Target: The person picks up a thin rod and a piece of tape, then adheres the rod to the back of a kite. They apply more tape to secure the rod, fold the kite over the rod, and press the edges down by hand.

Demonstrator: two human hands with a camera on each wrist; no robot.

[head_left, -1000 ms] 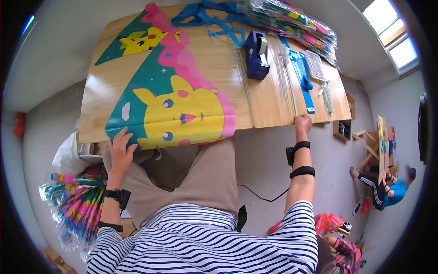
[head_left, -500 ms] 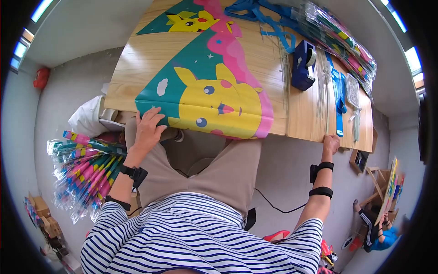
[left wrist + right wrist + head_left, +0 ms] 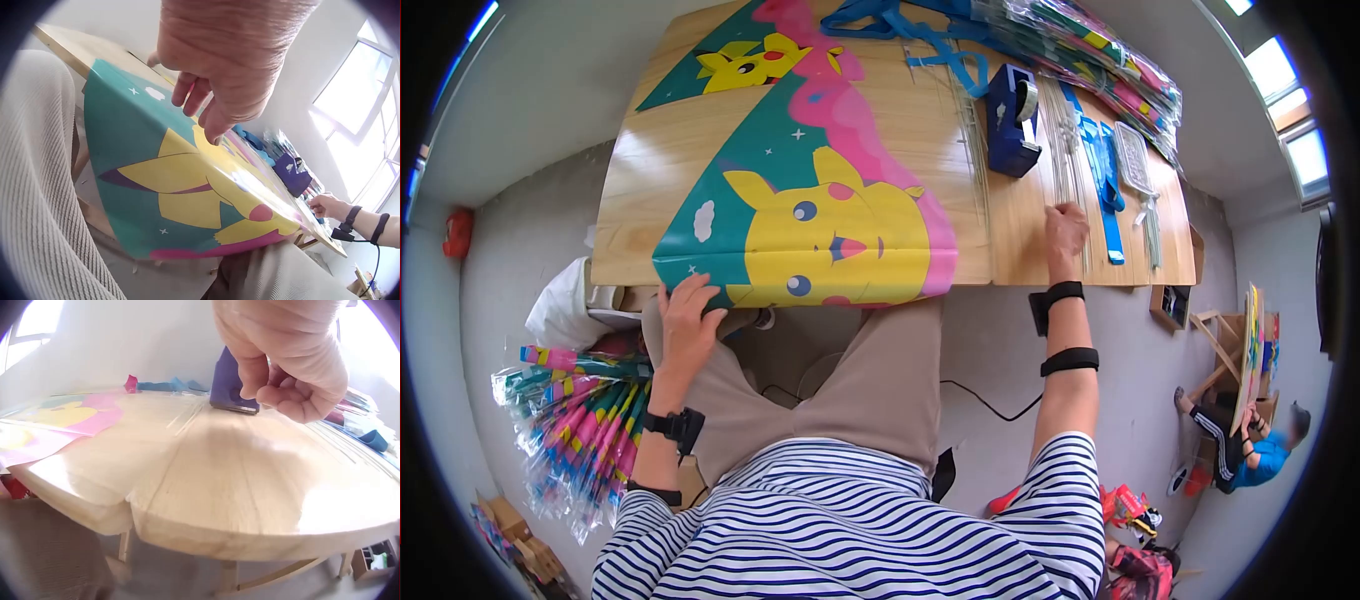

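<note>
My left hand (image 3: 688, 318) lies with loosely bent fingers at the near left corner of a triangular kite sheet (image 3: 800, 235), printed green, pink and yellow with a cartoon face. The sheet's near edge hangs over the table front above my lap. In the left wrist view, the fingertips hover at the sheet's folded surface (image 3: 140, 134). My right hand (image 3: 1067, 235) is over the table's right part, fingers curled, beside thin pale rods (image 3: 1068, 165). In the right wrist view, thumb and forefinger meet near the blue tape dispenser (image 3: 228, 390); nothing shows between them.
A second printed sheet (image 3: 750, 65) lies farther back. Blue strips (image 3: 1112, 235), a clear plastic box (image 3: 1133, 158) and bagged kites (image 3: 1090, 55) are to the right. More bagged kites (image 3: 585, 430) stand at left below the table (image 3: 625, 200). Another person (image 3: 1270, 450) sits at far right.
My right hand has moved from the table's front edge inward over the tabletop, toward the tape dispenser. The left hand stays at the sheet's corner. The head view has shifted.
</note>
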